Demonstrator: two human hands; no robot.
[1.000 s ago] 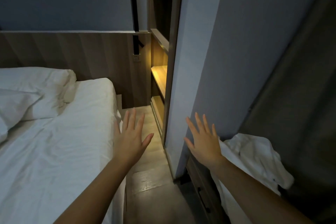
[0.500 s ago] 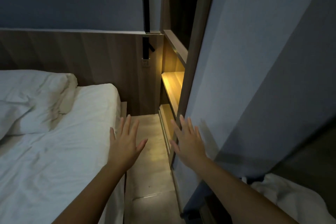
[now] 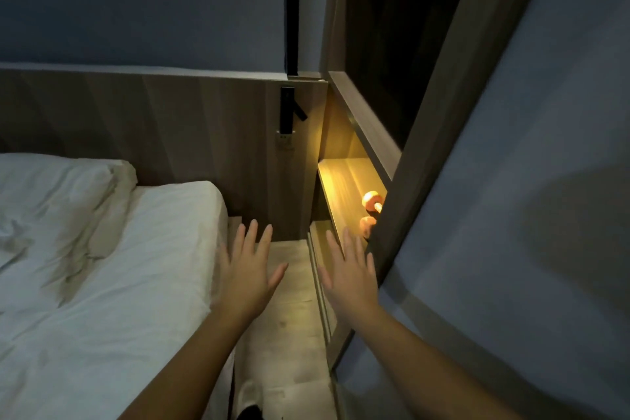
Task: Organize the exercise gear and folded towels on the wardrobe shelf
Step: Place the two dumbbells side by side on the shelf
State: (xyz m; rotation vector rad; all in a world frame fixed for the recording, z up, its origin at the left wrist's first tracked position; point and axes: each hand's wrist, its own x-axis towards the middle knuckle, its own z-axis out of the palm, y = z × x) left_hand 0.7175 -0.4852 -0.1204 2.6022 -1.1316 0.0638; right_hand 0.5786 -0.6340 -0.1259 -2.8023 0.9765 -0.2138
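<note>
A lit wooden wardrobe shelf point(image 3: 344, 187) glows yellow at centre right, mostly hidden behind the wardrobe's side panel point(image 3: 511, 215). At its near end an orange piece of exercise gear point(image 3: 371, 201) with rounded ends peeks out; the rest of it is hidden. My left hand point(image 3: 250, 269) hovers over the floor with fingers spread and empty. Held flat with straight fingers, my right hand point(image 3: 351, 276) is just below the shelf's front edge, close to the panel, holding nothing. No towels are visible.
A bed point(image 3: 95, 283) with white sheets and a pillow point(image 3: 51, 194) fills the left. A wooden headboard wall point(image 3: 170, 133) with a socket stands behind. A narrow strip of pale floor point(image 3: 289, 334) runs between bed and wardrobe.
The view has moved forward along the aisle toward the wardrobe. The shelf is closer, and the orange gear has come into sight. The white cloth at lower right has left the view. Both hands stay spread.
</note>
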